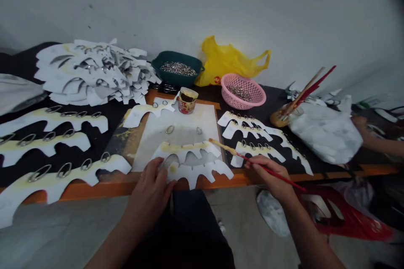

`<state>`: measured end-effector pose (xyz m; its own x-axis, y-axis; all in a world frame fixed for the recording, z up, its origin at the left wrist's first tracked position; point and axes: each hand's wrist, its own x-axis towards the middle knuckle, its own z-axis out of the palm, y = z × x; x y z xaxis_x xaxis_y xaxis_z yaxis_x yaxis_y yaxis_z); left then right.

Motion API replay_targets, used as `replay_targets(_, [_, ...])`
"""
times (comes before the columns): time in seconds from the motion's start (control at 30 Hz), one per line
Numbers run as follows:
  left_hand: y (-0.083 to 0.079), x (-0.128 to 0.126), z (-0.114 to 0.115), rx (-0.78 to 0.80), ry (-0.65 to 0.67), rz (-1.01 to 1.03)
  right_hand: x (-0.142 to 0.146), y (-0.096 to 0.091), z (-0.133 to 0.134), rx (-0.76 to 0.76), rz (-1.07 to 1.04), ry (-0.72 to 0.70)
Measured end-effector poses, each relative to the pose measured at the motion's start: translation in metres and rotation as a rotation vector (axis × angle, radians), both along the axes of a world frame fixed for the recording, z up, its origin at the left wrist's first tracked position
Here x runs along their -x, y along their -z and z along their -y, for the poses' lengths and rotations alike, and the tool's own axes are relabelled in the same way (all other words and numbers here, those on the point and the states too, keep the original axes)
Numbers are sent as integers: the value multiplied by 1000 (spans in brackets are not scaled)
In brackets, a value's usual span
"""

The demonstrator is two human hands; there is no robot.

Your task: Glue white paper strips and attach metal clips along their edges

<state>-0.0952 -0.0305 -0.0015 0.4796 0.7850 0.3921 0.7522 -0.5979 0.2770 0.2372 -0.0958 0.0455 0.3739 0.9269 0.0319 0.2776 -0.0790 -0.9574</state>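
Observation:
My right hand is closed round a brush with a red handle, its yellowed tip at the right end of a white scalloped piece. That piece has a yellowish smear along its upper edge. A second white scalloped piece, with one yellow spot, lies just in front of it. My left hand rests on the left ends of these pieces, fingers bent and thumb apart. Two metal rings, a left ring and a right ring, lie on the pale board behind them.
A glue-stained tin stands behind the board. Metal rings fill a green basket and a pink basket. Ringed white pieces lie left and right, with a heap behind. A jar of brushes and another person's arm are at right.

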Motion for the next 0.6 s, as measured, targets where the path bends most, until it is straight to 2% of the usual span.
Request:
replay_targets(0.13, [2,0,0,-7,2,-1,1,1,0,-58,-231,145])
replay_targets(0.23, [2,1,0,-15,-8,22,2,3,-2,10,-353,125])
replay_targets(0.37, [1,0,0,7,-12,41,4,9,-5,119,-403,107])
replay_targets(0.5, [0,0,1,-13,-16,27,4,11,-6,75,-348,121])
replay_targets(0.6, [0,0,1,-1,-17,22,5,7,-7,-14,-306,119])
